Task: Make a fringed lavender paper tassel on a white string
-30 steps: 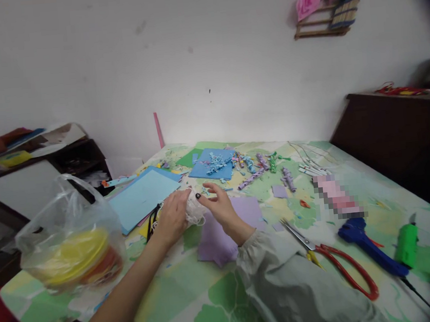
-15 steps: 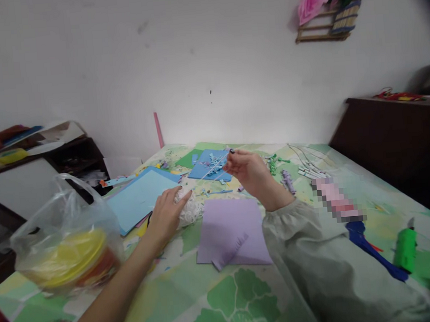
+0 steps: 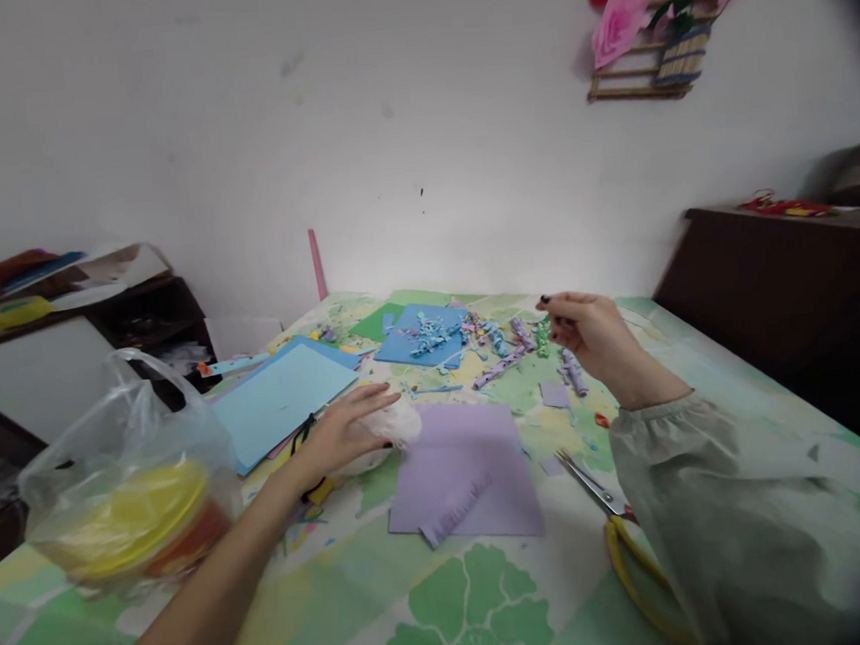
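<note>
My left hand (image 3: 345, 430) hovers with its fingers apart at a blurred ball of white string (image 3: 403, 423). The ball lies between thumb and fingers, against the upper left of a lilac paper sheet (image 3: 472, 454); whether the hand touches it I cannot tell. Raised over the right part of the table, my right hand (image 3: 598, 343) is closed in a pinch. The string that ran to these fingers a moment earlier is too thin to make out now. On the lilac sheet lies a rolled lilac strip (image 3: 457, 509).
Scissors (image 3: 640, 575) lie partly under my right sleeve. Curled paper pieces sit on a blue sheet (image 3: 409, 344), with lilac fringed rolls (image 3: 505, 366) nearby. Light blue paper (image 3: 282, 401) and a plastic bag (image 3: 135, 489) holding a yellow-lidded tub are on the left.
My right hand has moved right, away from the left hand, uncovering the lilac rolls and scissors. The white ball has shifted slightly right and looks blurred. The left hand's fingers have spread.
</note>
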Tool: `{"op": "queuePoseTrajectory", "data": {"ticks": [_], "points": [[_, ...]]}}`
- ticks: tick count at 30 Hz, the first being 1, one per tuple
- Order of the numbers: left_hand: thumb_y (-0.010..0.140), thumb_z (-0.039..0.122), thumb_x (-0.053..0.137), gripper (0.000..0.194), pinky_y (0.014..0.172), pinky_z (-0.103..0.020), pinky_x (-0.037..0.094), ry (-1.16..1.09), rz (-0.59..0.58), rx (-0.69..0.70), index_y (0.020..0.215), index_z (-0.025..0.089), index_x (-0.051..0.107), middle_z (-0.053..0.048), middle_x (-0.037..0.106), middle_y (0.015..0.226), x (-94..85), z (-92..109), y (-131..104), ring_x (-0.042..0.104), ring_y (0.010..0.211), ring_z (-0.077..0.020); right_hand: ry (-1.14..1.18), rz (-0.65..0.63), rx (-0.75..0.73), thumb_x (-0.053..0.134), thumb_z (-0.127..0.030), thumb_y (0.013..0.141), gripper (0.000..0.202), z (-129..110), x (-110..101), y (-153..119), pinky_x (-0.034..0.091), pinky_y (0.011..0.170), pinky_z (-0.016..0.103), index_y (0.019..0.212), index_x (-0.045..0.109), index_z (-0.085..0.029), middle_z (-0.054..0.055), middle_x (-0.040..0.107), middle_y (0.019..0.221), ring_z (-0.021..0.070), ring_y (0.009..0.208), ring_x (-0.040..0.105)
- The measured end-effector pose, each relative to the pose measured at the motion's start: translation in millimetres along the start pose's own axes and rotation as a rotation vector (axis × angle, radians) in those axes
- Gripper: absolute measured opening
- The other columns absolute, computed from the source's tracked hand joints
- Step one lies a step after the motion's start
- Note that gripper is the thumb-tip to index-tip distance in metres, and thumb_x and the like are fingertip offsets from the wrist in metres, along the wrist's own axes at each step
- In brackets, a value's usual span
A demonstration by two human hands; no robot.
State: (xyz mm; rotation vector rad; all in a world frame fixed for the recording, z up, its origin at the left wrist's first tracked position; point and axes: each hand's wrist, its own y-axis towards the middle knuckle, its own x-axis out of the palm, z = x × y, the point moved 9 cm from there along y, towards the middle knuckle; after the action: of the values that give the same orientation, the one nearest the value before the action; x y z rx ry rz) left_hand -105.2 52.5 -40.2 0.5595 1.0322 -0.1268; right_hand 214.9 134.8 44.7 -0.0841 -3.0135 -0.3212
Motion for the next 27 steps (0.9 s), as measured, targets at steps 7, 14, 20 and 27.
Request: {"op": "queuePoseTrajectory", "data": {"ticks": [7, 14, 20, 27], "points": [[0.086, 0.045, 0.049, 0.040, 0.065, -0.033, 0.060, -0.213, 0.192, -0.260, 0.104, 0.015, 0.070, -0.013, 0.070, 0.112, -38.1, -13.1, -19.7, 0.070, 0.089, -0.0238, -0.406, -0.250, 0.148, 0.056, -0.031, 0.093, 0.019, 75.5, 40.6, -23.7, 0.040, 0.045, 0.018, 0.091, 0.059, -0.012, -0.004, 0.055, 0.071, 0.0056, 0.049, 0.047], [0.086, 0.024, 0.037, 0.039, 0.067, -0.034, 0.057, -0.042, 0.333, -0.521, 0.111, 0.013, 0.064, -0.010, 0.073, 0.100, -63.7, -43.5, -46.5, 0.070, 0.069, -0.0194, -0.703, -0.652, -0.035, 0.082, -0.045, 0.061, 0.085, 111.4, 162.2, -99.7, 0.046, 0.076, 0.030, 0.137, 0.045, -0.028, 0.008, 0.055, 0.113, 0.0202, 0.091, 0.059], [0.090, 0.028, 0.055, 0.025, 0.087, -0.043, 0.051, 0.163, 0.188, -0.631, 0.111, 0.016, 0.062, -0.009, 0.066, 0.110, -44.9, -63.2, -59.2, 0.064, 0.097, -0.0220, -0.951, -0.730, -0.093, 0.069, -0.037, 0.081, 0.050, 133.5, 204.3, -117.0, 0.049, 0.084, 0.045, 0.125, 0.053, -0.018, 0.011, 0.054, 0.121, 0.0250, 0.100, 0.059], [0.091, 0.033, 0.056, 0.031, 0.085, -0.044, 0.052, 0.210, 0.103, -0.654, 0.117, 0.017, 0.058, -0.010, 0.060, 0.119, -23.0, -79.0, -40.8, 0.061, 0.101, -0.0226, -1.054, -0.732, -0.151, 0.058, -0.032, 0.092, 0.031, 141.7, 203.8, -112.3, 0.051, 0.086, 0.044, 0.117, 0.057, -0.015, 0.009, 0.059, 0.117, 0.0225, 0.102, 0.060]]}}
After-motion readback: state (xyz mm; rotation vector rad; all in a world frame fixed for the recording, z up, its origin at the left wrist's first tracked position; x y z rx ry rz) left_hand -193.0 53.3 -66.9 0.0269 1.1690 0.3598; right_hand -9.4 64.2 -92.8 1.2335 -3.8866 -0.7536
